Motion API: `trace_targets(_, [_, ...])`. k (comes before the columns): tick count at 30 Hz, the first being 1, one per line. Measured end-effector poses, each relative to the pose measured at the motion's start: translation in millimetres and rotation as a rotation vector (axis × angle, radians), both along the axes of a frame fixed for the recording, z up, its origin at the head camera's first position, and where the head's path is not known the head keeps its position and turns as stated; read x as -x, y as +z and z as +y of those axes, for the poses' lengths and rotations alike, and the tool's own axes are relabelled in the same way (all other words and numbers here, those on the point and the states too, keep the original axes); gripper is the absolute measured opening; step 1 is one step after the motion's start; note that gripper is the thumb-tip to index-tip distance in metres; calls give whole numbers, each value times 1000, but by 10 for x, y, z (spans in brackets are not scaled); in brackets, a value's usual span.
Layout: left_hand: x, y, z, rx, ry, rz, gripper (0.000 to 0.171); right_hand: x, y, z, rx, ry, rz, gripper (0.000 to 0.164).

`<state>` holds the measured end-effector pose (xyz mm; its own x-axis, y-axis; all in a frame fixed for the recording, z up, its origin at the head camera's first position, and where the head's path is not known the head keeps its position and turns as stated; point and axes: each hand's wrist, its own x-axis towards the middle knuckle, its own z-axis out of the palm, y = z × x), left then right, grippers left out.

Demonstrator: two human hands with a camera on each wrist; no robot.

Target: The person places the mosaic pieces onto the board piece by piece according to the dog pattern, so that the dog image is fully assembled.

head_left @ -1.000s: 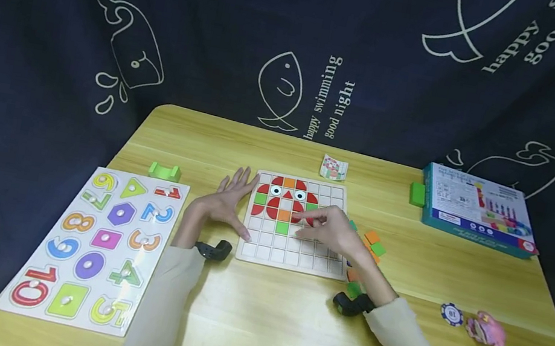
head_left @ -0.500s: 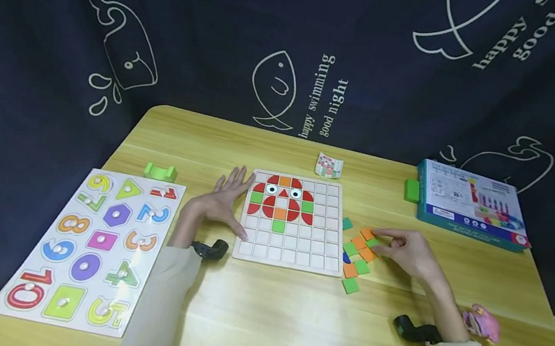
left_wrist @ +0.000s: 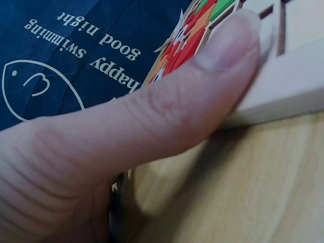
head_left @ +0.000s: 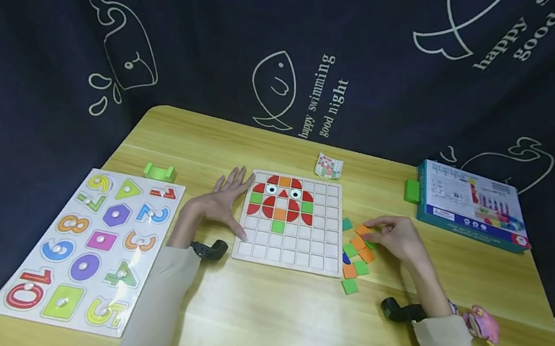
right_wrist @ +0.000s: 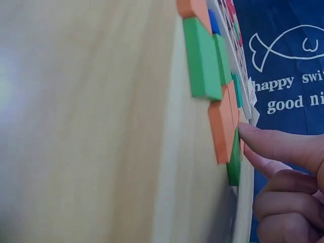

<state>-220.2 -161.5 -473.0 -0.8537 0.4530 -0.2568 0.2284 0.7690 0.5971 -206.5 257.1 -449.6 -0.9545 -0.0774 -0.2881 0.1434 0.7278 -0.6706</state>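
A square wooden grid board [head_left: 296,256] lies mid-table, with red, orange and green tiles and two eye tiles set in its upper left cells. My left hand [head_left: 221,203] spreads its fingers along the board's left side. In the left wrist view the thumb [left_wrist: 202,101] presses on the board's rim [left_wrist: 288,86]. Right of the board, my right hand [head_left: 399,237] pinches an orange square tile [head_left: 362,230] between thumb and index finger at the pile's far end. In the right wrist view the fingertips partly hide this tile. A green tile [head_left: 370,245] lies just below the thumb.
Loose tiles, such as a green one [head_left: 350,286] and a dark blue one [head_left: 346,258], lie beside the board. A picture card [head_left: 329,166] is behind it. A number puzzle [head_left: 94,246] stands left, a box [head_left: 473,206] back right, a pink toy [head_left: 482,325] right.
My right hand has gone from over the board to the loose tiles on the right, then shifted slightly left, with the orange tile shifting too. The left hand has kept its place.
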Motion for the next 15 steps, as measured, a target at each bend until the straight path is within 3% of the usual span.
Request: trace_targets(15, [12, -32, -5, 16, 5, 12, 145, 153, 56, -75, -71, -35, -70, 41])
